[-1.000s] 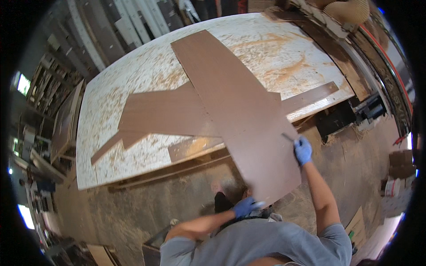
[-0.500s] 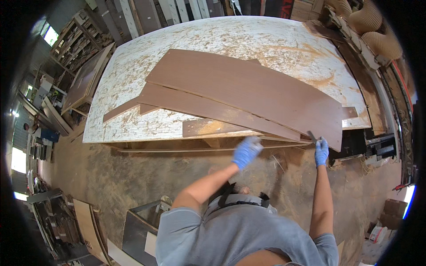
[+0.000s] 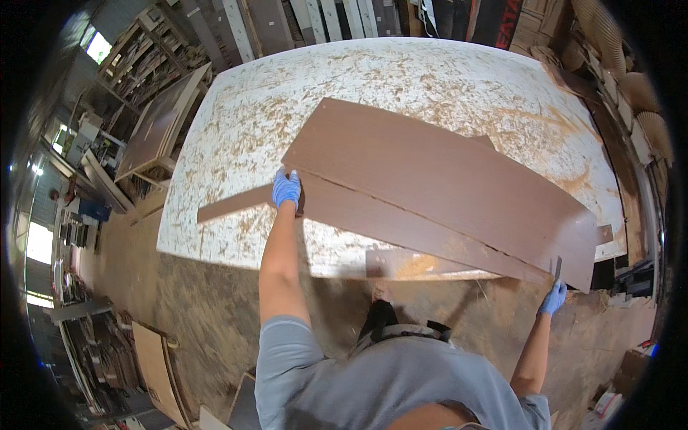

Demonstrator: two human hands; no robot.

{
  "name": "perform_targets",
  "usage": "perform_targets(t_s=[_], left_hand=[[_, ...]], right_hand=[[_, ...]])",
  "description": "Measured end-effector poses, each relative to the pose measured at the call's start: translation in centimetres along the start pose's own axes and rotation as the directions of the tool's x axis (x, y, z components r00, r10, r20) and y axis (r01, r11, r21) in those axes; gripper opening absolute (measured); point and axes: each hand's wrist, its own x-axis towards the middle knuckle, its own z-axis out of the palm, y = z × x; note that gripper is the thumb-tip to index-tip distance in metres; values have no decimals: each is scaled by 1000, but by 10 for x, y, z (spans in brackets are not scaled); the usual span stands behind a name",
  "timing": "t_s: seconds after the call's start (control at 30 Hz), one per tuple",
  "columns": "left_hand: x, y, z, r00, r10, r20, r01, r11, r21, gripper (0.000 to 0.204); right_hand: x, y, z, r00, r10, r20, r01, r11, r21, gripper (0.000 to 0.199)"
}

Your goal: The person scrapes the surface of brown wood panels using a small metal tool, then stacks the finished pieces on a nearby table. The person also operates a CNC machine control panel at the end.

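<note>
On the dusty white tabletop [image 3: 236, 136] lies a wide brown board [image 3: 437, 172], set at a slant. Along its near edge runs a narrower brown board [image 3: 387, 223], with a thin gap between the two. My left hand [image 3: 287, 189], in a blue glove, is closed around the narrower board's left end. At the right end, my gloved right hand [image 3: 553, 297] is closed around a thin, flat dark tool [image 3: 558, 268] that points up and away; its exact kind is not clear. That hand is close to the narrower board's right tip, and whether it also grips the board I cannot tell.
Beneath the boards, brown strips stick out at the left [image 3: 233, 203] and near edge [image 3: 416, 264]. Sawdust is scattered over the table. Ribbed hoses [image 3: 638, 93] hang at the far right. Upright panels [image 3: 308, 21] stand behind the table, and a wooden rack [image 3: 154, 43] at far left.
My left hand has swung left and forward from the table's near edge onto the narrower board's left end. My right hand keeps the tool at the right end. The view has shifted.
</note>
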Motion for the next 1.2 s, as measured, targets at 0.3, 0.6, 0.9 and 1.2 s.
perform_targets(t_s=[0.3, 0.6, 0.9, 1.2], left_hand=[[94, 7, 19, 991, -2, 137, -44, 944, 327, 41], [82, -12, 15, 987, 134, 83, -154, 933, 326, 57], [28, -30, -15, 997, 3, 80, -28, 951, 306, 53], [-149, -126, -88, 988, -143, 55, 152, 961, -231, 47]], right_hand=[[-89, 6, -44, 998, 47, -38, -49, 997, -65, 17], [-116, -47, -18, 999, 24, -25, -24, 1000, 6, 16], [-94, -39, -60, 994, -9, 107, 6, 1000, 22, 13], [-156, -150, 104, 806, -130, 578, -17, 970, 242, 17]])
